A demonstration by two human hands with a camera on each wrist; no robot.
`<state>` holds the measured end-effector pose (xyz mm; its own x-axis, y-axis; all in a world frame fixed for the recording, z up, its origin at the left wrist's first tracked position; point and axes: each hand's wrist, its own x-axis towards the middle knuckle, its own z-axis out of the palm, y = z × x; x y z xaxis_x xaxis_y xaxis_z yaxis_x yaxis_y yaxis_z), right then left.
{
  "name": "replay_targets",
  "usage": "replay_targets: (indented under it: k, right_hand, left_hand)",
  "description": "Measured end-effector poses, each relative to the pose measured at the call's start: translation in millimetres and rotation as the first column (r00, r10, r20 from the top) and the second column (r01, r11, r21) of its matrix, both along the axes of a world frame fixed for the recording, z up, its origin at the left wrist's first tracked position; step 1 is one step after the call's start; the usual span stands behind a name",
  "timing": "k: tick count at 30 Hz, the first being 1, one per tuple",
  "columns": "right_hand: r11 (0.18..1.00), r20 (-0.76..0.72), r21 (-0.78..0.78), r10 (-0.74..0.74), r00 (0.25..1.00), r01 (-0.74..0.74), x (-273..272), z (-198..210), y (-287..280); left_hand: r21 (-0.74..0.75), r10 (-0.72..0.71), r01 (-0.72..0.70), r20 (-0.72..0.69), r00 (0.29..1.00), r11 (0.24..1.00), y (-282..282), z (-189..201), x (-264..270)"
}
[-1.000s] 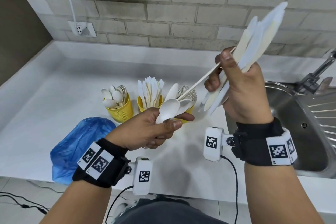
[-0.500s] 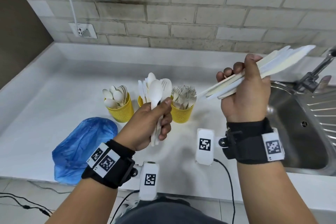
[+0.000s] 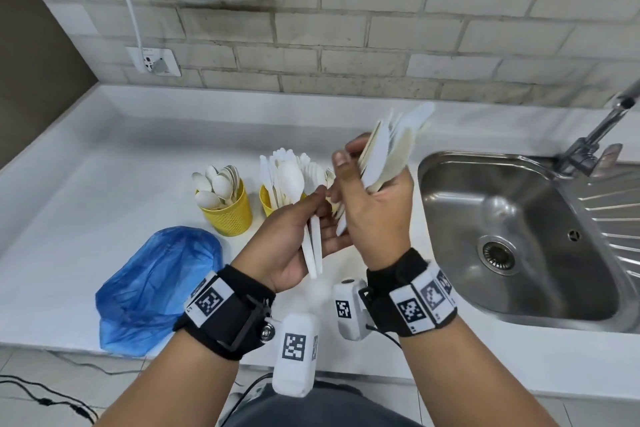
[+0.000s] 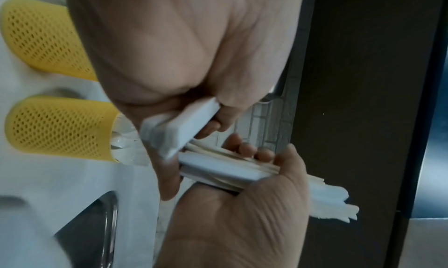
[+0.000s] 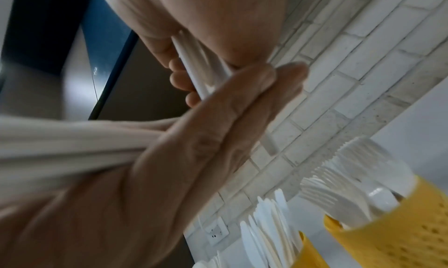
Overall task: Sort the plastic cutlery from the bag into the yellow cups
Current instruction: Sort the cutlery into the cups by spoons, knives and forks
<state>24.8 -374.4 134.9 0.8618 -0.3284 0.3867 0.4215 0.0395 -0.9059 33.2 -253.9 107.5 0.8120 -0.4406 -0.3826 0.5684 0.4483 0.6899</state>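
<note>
My left hand [image 3: 320,208] is palm up in front of the cups and pinches a few white cutlery pieces [image 3: 313,250], a spoon bowl on top; their handles [image 4: 184,126] cross the palm. My right hand [image 3: 346,177] touches it and grips a thick bundle of white knives [image 3: 391,149], blades pointing up and back; the bundle [image 5: 72,143] is blurred up close. One yellow cup [image 3: 230,211] holds spoons and the middle cup [image 3: 267,201] holds knives. A third yellow cup [image 5: 400,233] holds forks and is hidden behind my hands in the head view.
A crumpled blue bag [image 3: 156,281] lies at the counter's front left. A steel sink [image 3: 519,236] with a tap [image 3: 588,139] sits to the right. A brick wall with a socket [image 3: 154,62] backs the white counter [image 3: 104,166].
My right hand came down and left with the knife bundle until it met my left hand. The left hand turned palm up, the cutlery still in it.
</note>
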Motion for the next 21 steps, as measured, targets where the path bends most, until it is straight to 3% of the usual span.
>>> replay_targets:
  k: [5, 9, 14, 21]
  right_hand:
    - [1.000, -0.054, 0.016, 0.012, 0.998, -0.011, 1.4, -8.4, 4.9]
    - [0.999, -0.052, 0.049, 0.018, 0.998, -0.016, 4.2, -9.6, 7.8]
    - [0.995, -0.006, 0.103, 0.012, 1.000, -0.012, 5.2, -6.6, 8.6]
    - [0.999, -0.066, -0.043, 0.029, 0.997, -0.032, 7.4, -16.6, 9.8]
  left_hand:
    - [-0.013, 0.101, -0.104, -0.129, 0.986, 0.995, 1.0, -14.8, 6.2]
    - [0.002, 0.081, -0.082, -0.168, 0.982, 0.997, 4.1, -11.1, 6.1]
    - [0.012, 0.092, -0.091, -0.185, 0.978, 0.996, 6.9, -9.4, 4.9]
    - [-0.015, 0.066, -0.067, -0.081, 0.995, 0.998, 5.3, -14.0, 12.2]
